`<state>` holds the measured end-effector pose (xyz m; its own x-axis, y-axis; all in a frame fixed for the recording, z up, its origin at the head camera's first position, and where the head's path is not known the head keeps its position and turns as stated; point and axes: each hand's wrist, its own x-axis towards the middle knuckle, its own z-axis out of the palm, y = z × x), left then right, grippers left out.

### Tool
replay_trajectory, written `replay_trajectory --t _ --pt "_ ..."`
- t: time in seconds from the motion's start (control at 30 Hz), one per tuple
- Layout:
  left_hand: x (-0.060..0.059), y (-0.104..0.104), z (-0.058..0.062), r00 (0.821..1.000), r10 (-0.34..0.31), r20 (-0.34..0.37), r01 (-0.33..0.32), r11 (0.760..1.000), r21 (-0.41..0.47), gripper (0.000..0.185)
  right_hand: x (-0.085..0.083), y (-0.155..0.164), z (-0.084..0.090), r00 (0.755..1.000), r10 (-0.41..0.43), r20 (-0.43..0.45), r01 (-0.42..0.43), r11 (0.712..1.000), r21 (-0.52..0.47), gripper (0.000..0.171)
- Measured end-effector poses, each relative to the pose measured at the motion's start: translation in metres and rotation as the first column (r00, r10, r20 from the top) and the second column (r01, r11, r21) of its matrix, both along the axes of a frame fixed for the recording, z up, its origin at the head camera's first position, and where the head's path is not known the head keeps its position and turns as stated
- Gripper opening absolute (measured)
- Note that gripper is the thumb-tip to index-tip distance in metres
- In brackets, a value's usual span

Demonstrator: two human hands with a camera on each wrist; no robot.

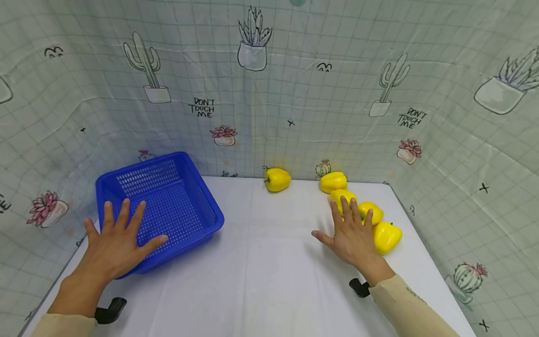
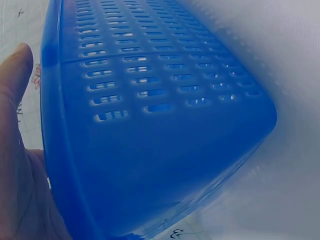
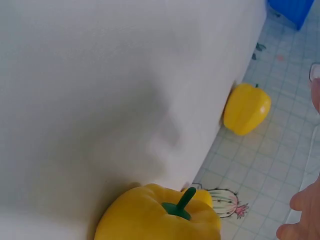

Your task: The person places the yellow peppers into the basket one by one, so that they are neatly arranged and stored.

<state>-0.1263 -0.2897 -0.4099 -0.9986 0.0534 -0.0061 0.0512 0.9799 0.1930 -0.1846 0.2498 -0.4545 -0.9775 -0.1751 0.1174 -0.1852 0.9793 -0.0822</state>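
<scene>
Head view shows us a white desk with a blue basket by its left edge, close to the back left corner. We can see into the basket, and no pepper is in it. One lone pepper sits near the middle of the back edge. Four more sit in a bunch toward the right: a far pepper by the back edge, a half-hidden pepper just in front, a third pepper next, and a near pepper closest to the right edge. Our left hand is spread wide with nothing in it, at the left side of the basket; we cannot tell if it touches the rim. Our right hand is spread too and holds nothing, with its fingertips in front of the bunch, and we cannot tell if they touch. We think this is the get-ready step, as no pepper is picked up. If a pepper is next, the right hand needs to come down and curl round just one, minding the others so they don't roll. The left hand could steady the basket.
</scene>
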Motion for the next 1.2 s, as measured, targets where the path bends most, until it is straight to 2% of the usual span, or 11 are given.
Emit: replay_trajectory --t 0.23,0.47,0.7,0.9,1.2 --pt "0.003 -0.002 -0.001 1.0 0.014 -0.026 -0.014 1.0 0.001 0.112 -0.003 -0.003 0.002 1.0 0.005 0.005 -0.005 1.0 -0.009 0.111" --pt "0.005 -0.005 -0.001 1.0 0.024 -0.016 -0.024 1.0 0.004 0.112 -0.008 -0.012 0.006 0.999 0.014 0.031 -0.013 0.999 -0.039 0.111" --pt "0.007 -0.008 -0.003 0.999 0.035 -0.023 -0.035 0.999 0.009 0.112 -0.015 -0.031 0.007 0.999 0.037 -0.002 -0.037 0.999 -0.024 0.108" --pt "0.014 -0.009 -0.006 0.998 0.069 -0.006 -0.069 0.997 0.029 0.117 -0.025 -0.058 0.009 0.997 0.076 0.003 -0.076 0.996 -0.04 0.106" --pt "0.025 -0.002 -0.018 0.987 0.157 0.025 -0.159 0.983 0.093 0.126 -0.033 -0.121 0.015 0.982 0.185 0.021 -0.184 0.982 -0.037 0.103"
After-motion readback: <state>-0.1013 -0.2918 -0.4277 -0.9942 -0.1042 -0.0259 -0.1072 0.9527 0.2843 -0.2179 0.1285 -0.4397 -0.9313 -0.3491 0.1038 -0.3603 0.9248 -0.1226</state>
